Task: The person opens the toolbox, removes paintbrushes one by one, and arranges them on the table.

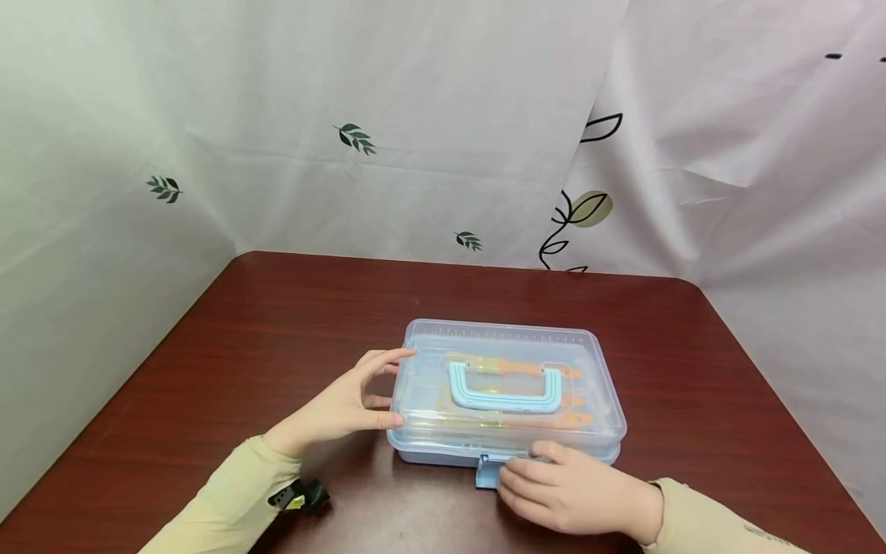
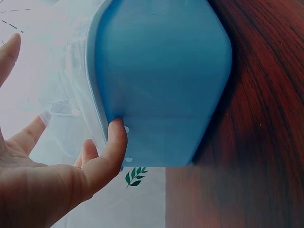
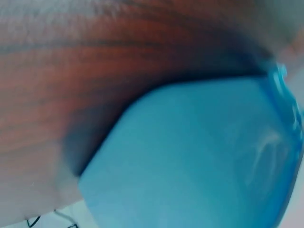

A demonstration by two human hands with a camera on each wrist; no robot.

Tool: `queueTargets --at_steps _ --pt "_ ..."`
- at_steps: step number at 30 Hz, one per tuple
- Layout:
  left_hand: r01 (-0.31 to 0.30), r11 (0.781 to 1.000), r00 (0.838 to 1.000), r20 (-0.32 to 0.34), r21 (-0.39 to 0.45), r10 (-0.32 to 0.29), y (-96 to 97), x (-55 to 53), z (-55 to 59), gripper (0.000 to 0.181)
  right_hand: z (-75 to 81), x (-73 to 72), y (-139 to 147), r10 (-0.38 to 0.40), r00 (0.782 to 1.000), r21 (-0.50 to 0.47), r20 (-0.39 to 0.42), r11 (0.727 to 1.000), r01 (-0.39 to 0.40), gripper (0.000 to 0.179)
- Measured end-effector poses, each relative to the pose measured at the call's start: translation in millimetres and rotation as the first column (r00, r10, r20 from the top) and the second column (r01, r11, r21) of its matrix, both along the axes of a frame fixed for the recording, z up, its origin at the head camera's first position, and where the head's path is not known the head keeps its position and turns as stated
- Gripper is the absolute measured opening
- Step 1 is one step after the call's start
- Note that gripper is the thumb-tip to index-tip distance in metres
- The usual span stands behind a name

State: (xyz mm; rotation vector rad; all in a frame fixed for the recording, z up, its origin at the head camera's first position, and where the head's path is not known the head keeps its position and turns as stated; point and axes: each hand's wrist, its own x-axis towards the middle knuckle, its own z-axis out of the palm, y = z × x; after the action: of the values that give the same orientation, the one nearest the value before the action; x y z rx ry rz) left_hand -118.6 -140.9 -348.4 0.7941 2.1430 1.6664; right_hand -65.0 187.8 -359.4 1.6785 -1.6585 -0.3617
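A plastic carry box (image 1: 429,454) lies flat on the table, with a clear lid (image 1: 422,385), a pale blue handle (image 1: 505,402) and a blue base (image 2: 161,85). Through the lid show several orange-handled brushes (image 1: 574,419). My left hand (image 1: 346,400) spans the box's left end, fingers spread, thumb near the front corner and forefinger over the lid edge. At the front, a blue latch (image 1: 487,472) sticks out below the lid rim. My right hand (image 1: 554,488) holds its right part with curled fingers, hiding the rest. The right wrist view shows the base's end (image 3: 190,156) close up.
The dark red wooden table (image 1: 291,308) extends around the box. A white curtain (image 1: 450,100) with printed leaves hangs behind and along both sides. A black strap (image 1: 301,496) sits on the left sleeve.
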Motion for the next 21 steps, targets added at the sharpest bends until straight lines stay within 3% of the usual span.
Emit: queueTargets --at_steps 10,21 --pt "0.003 1.0 1.0 -0.003 -0.011 -0.003 -0.3 -0.6 -0.3 0.075 22.4 -7.4 14 0.009 1.0 -0.239 0.015 0.971 -0.005 0.029" --pt "0.0 1.0 1.0 0.009 -0.011 0.0 0.0 0.5 1.4 0.076 51.6 -14.9 17 0.047 0.998 -0.494 0.031 0.869 -0.026 0.024"
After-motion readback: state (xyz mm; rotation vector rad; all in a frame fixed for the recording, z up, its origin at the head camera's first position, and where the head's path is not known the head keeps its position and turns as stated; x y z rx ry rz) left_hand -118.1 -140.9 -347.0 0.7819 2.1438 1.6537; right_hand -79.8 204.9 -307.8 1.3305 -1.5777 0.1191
